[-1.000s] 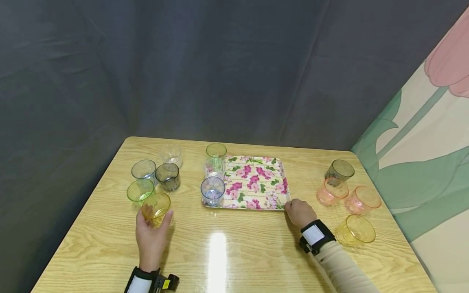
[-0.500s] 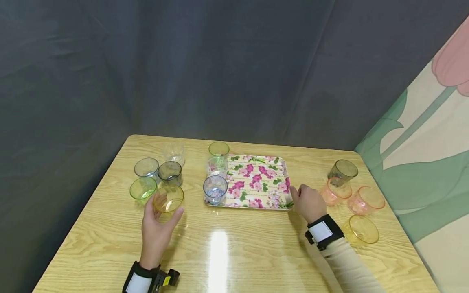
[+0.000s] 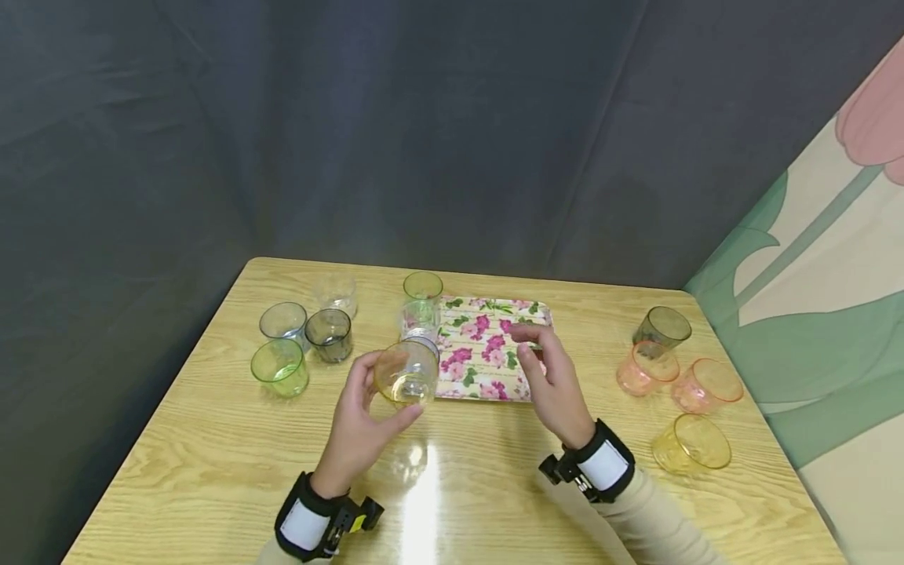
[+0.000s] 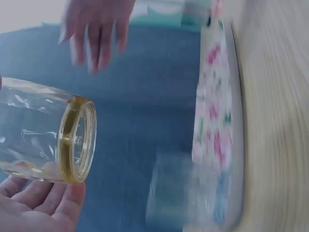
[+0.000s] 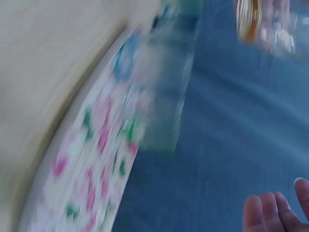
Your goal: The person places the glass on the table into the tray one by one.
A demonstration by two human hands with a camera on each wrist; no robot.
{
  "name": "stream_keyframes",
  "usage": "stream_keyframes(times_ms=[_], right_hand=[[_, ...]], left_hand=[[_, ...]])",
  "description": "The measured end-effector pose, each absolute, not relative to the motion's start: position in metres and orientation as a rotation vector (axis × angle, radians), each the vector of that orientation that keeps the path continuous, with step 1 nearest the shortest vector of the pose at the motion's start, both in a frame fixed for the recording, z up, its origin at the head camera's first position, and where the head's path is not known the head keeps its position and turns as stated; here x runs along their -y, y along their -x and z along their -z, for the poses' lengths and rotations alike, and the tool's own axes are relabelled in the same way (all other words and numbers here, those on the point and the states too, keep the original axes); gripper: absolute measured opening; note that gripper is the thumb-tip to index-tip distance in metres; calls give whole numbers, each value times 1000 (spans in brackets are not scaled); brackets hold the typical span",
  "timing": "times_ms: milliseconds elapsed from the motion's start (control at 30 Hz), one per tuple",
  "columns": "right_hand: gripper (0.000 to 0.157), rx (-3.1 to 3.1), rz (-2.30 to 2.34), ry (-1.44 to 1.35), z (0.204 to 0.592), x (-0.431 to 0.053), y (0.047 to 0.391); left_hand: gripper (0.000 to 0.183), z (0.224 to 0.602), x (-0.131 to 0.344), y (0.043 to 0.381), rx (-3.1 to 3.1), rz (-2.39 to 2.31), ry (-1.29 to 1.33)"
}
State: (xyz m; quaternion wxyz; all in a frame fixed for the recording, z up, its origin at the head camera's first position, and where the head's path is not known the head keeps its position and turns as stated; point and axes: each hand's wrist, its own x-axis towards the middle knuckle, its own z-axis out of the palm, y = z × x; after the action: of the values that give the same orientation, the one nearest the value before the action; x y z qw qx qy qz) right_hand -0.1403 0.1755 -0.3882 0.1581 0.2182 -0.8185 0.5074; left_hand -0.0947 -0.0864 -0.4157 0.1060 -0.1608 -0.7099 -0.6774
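Note:
My left hand [image 3: 360,431] grips a yellow glass [image 3: 406,375] between thumb and fingers, raised above the table. The glass is tipped onto its side; its thick amber base ring [image 4: 72,140] shows in the left wrist view. It overlaps a bluish glass [image 3: 425,343] on the flowered tray [image 3: 459,388], partly hiding it. A clear glass [image 3: 420,318] and a green glass [image 3: 423,286] stand behind in a row along the tray's left side. Over the tray's right part hovers my right hand [image 3: 558,392], fingers loosely extended and holding nothing.
At left stand a green glass [image 3: 280,370], a blue-grey glass [image 3: 283,322], a dark grey glass [image 3: 329,336] and a clear glass [image 3: 336,295]. A smoky glass [image 3: 662,325], two pink glasses [image 3: 646,370] and another yellow glass [image 3: 692,446] stand at right. A dark curtain [image 3: 438,141] hangs behind.
The left hand has carried the yellow glass from the left group rightward to the tray and tipped it. My right hand has left the tray's front right corner and moved left above it.

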Motion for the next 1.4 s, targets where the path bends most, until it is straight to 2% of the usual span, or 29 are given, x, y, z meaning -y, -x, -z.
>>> stream_keyframes(times_ms=[333, 567, 767, 1167, 1300, 1400], right_hand=[[60, 2277, -2015, -1031, 384, -141, 116], [75, 2117, -2273, -1193, 383, -142, 113], [69, 2121, -2283, -1227, 385, -146, 111], [69, 2163, -2173, -1139, 397, -148, 112], [68, 2171, -2136, -1061, 402, -152, 116], [69, 2186, -2128, -991, 405, -157, 121]], left_hand=[[78, 405, 45, 90, 2161, 2014, 749], [77, 411, 43, 93, 2089, 2055, 698], [62, 414, 48, 99, 2064, 1951, 566], [52, 417, 51, 102, 2064, 1963, 556], [34, 421, 58, 105, 2044, 1989, 553], [19, 425, 65, 110, 2000, 2018, 366]])
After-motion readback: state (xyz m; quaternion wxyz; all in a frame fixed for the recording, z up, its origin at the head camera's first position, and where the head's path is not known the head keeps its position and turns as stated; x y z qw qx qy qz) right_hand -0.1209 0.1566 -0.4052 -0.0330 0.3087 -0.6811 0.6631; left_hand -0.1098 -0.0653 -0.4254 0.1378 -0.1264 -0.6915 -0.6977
